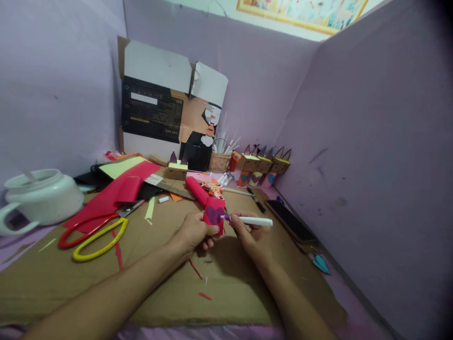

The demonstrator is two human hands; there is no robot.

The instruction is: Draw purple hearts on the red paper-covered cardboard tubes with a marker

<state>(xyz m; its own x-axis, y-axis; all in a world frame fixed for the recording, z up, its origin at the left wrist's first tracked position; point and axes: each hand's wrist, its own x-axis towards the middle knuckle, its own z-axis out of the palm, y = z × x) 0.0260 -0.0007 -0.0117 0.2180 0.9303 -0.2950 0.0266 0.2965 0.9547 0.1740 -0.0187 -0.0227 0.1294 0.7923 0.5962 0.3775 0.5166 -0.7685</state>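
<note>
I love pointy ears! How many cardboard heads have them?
4: a lone head before the printed box, and the left head, middle head and right head grouped near the right wall. More may be hidden.

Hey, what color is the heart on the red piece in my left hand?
Purple; the heart shows best in the head view.

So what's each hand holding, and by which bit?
The left hand holds the red paper piece by its lower edge; the right hand holds the white marker near its purple tip.
</note>
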